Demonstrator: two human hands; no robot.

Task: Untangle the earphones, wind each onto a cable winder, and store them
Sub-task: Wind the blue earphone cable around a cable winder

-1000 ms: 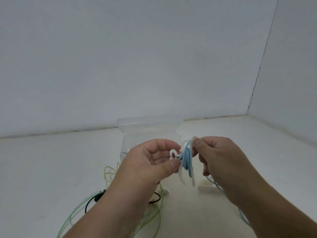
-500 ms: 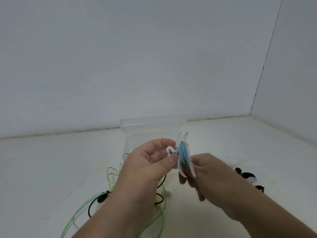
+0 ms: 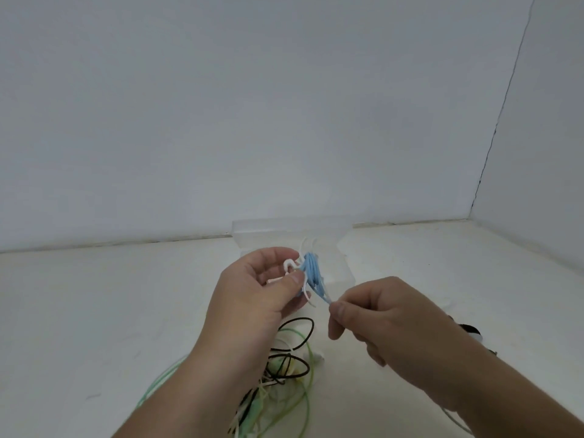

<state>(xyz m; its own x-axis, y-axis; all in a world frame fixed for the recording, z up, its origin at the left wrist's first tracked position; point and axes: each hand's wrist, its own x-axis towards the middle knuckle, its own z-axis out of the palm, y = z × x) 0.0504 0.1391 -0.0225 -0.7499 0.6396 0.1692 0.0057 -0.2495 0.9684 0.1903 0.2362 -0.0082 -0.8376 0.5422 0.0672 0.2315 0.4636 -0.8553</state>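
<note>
Left hand [image 3: 252, 292] and right hand [image 3: 388, 317] hover over a white table [image 3: 94, 311], before a clear plastic box [image 3: 284, 229] and above tangled green, black and white earphone cords [image 3: 286, 369]. The left grips a white plastic cable winder [image 3: 289, 264]; the right pinches the loose end of the light-blue earphone cable [image 3: 311, 271] wound on it.

Findings: the wound cable [image 3: 311, 273] is showing light blue, the cable winder [image 3: 289, 264] plain white. The green cable [image 3: 161, 379] and black cable [image 3: 312, 331] are showing no pattern. The box [image 3: 284, 229] is appearing clear, the table [image 3: 94, 295] off-white.
</note>
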